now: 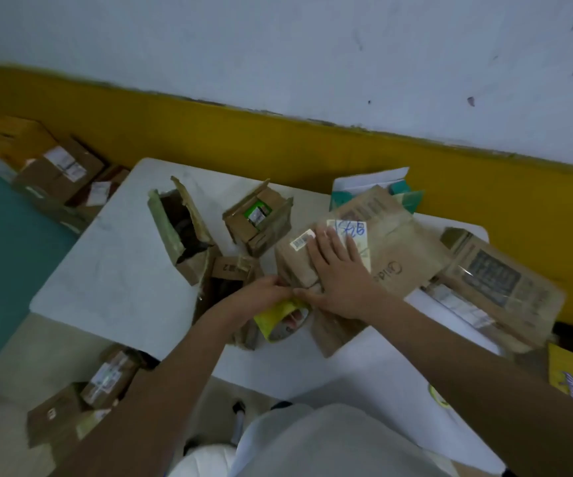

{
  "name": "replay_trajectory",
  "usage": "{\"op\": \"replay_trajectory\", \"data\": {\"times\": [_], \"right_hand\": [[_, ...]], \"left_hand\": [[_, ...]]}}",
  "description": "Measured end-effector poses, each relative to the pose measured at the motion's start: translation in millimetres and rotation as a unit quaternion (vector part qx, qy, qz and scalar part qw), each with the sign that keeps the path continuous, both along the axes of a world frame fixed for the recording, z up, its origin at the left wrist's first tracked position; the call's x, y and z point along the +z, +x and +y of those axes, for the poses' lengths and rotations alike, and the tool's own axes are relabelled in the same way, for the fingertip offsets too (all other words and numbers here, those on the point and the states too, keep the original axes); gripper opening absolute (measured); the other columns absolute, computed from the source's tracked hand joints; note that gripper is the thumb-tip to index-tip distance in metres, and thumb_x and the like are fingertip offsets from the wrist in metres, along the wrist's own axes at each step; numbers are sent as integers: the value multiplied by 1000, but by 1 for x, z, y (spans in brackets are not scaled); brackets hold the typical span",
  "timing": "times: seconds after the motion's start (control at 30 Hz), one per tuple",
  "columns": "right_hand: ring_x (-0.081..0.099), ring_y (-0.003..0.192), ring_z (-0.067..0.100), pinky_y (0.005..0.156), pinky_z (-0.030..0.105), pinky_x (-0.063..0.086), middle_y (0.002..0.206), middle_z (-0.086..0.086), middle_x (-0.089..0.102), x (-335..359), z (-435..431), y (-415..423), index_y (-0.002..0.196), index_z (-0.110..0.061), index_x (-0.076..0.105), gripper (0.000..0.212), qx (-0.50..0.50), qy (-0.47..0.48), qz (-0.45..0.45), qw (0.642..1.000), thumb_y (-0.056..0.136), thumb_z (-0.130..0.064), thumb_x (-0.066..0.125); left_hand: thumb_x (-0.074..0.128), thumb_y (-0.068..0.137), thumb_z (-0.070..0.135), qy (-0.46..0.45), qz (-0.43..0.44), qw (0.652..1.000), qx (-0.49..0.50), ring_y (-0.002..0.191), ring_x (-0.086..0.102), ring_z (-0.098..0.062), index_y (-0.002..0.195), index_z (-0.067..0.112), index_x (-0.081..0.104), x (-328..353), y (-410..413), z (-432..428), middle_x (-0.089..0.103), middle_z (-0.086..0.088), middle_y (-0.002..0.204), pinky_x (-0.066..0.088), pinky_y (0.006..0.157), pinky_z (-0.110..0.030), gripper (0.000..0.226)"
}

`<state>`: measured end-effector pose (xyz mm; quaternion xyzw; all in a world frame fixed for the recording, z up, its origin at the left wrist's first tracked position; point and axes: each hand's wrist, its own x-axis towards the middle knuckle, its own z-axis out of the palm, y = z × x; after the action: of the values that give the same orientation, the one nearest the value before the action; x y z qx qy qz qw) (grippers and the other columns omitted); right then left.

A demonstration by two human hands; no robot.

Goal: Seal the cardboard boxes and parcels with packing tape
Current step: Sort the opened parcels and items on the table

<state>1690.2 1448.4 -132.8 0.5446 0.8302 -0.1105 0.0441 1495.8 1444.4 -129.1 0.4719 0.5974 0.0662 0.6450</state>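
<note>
Parcel (295, 266) lies under the right hand (338, 270), which presses flat with straight fingers. Left hand (261, 294) curls at the parcel's near edge beside the right thumb; its hold cannot be determined. Tape roll (283, 321) sits just below both hands on the table (113, 270).

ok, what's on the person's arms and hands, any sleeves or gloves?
Arms are bare to the frame edge, with no sleeves showing. The left hand and right hand have no gloves, and no watch, ring or band is visible. A pale garment covers the torso.
</note>
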Motion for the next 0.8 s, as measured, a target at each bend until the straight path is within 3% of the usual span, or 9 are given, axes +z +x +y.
{"op": "replay_trajectory", "data": {"times": [0.13, 0.3, 0.43, 0.5, 0.57, 0.6, 0.67, 0.73, 0.8], "right_hand": [[-16, 150, 32, 121, 52, -8, 164, 14, -12, -6, -12, 10, 157, -9, -3, 109, 10, 3, 0, 1000, 72, -77, 7], [-13, 149, 37, 119, 54, -9, 164, 16, -9, -12, -19, 1, 156, -6, -2, 108, 1, 8, -26, 1000, 71, -71, 11], [-11, 151, 27, 121, 48, -7, 165, 7, -7, -2, -19, 17, 157, -12, 3, 92, 18, -9, 43, 999, 90, -68, 30], [7, 152, 23, 122, 46, 6, 165, 7, 11, 5, -37, 43, 156, -12, 19, 81, -31, 31, 178, 983, 93, -63, 25], [36, 140, 24, 114, 40, 30, 152, 9, 40, 3, -67, 77, 144, -10, 45, 58, -141, 130, 289, 938, 99, -46, 39], [46, 129, 23, 104, 35, 38, 141, 8, 49, -2, -86, 97, 135, -9, 54, 47, -210, 165, 310, 912, 100, -39, 43], [56, 107, 19, 83, 29, 43, 124, 5, 55, -24, -125, 134, 119, -11, 61, 29, -350, 150, 297, 876, 101, -29, 47], [61, 89, 20, 73, 30, 44, 112, 5, 58, -62, -158, 169, 104, -15, 62, 15, -436, 71, 247, 863, 98, -23, 51], [61, 88, 26, 73, 32, 46, 96, 4, 57, -96, -187, 193, 92, -17, 57, 5, -460, -27, 186, 868, 94, -21, 55]], "left_hand": [[58, 99, 28, -52, -75, 996, 25, 92, 68, -18, 111, 19, 62, 3, 3, -24, 69, -4, 106, 55, 85, -32, 15], [47, 104, 30, 4, -50, 999, -10, 56, 68, -11, 104, 17, 52, 15, 27, -45, 70, -10, 87, 55, 55, -24, 14], [51, 101, 40, 118, 75, 990, -27, 72, 64, -14, 117, 16, 45, 2, 32, -49, 61, -4, 90, 53, 60, -25, 30], [61, 94, 45, 239, 214, 947, -35, 96, 57, -23, 125, 15, 45, -7, 33, -58, 55, -3, 102, 52, 77, -37, 46], [66, 89, 32, 445, 310, 840, 18, 106, 49, -28, 122, 12, 51, -6, 43, -75, 50, -7, 111, 46, 88, -44, 42], [65, 86, 23, 537, 300, 787, 53, 104, 48, -28, 117, 11, 53, 1, 54, -87, 49, -9, 110, 44, 88, -43, 36], [58, 82, 12, 646, 188, 738, 51, 102, 48, -26, 112, 12, 54, 16, 86, -109, 50, -8, 111, 42, 88, -36, 30], [54, 85, 9, 678, 72, 728, -71, 99, 51, -21, 112, 12, 56, 20, 124, -127, 51, -6, 113, 42, 84, -28, 27], [53, 89, 6, 625, -7, 753, -208, 90, 52, -14, 114, 13, 60, 10, 161, -143, 54, -2, 112, 39, 75, -21, 27]]}}
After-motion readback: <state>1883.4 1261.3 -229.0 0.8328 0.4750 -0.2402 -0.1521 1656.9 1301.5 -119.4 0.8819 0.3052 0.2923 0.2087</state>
